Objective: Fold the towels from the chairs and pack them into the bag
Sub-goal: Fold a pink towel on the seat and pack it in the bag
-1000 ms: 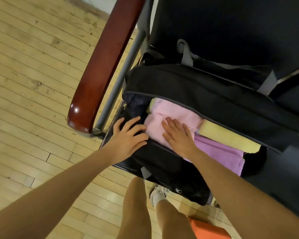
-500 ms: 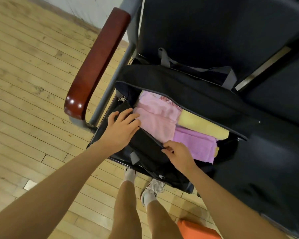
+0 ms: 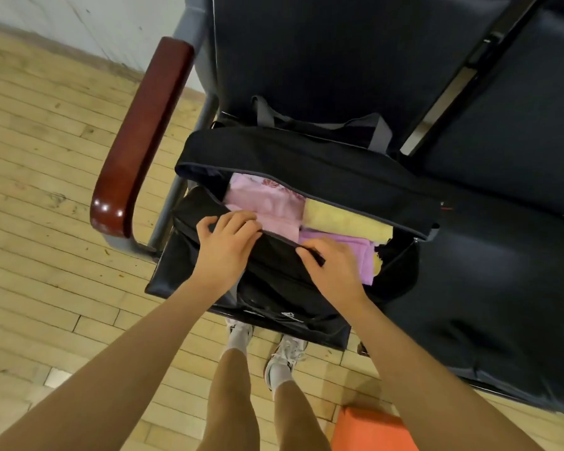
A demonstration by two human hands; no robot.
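Packing was at its tail end, judging from the layout: the black bag (image 3: 306,177) sat open on the dark chair seat (image 3: 485,271), mouth facing up, with folded towels already inside. A pink towel (image 3: 267,206) lay at the 10 o'clock end of the opening, a yellow towel (image 3: 345,219) at about 2 o'clock just beside it, and a purple towel (image 3: 355,252) at 4 o'clock, touching the yellow one. The left hand (image 3: 223,245) had its fingers curled over the near edge of the bag at the 9 o'clock side of the opening, gripping the fabric. The right hand (image 3: 334,271) pinched the same near edge farther toward 3 o'clock, thumb and fingers closed on a dark strip that looked like the zipper edge; a pull tab could not be made out. Neither hand held a towel. The step in hand was probably drawing the near flap up over the towels to close the bag. No loose towels showed on the seats in view, though only part of the chairs was visible. Next move likely called for lifting the near edge toward the far flap at 12 o'clock and tucking down the purple towel, which bulged near the 4 o'clock corner and could snag. The wooden armrest (image 3: 144,135) stood at 9 o'clock, apart from the bag.
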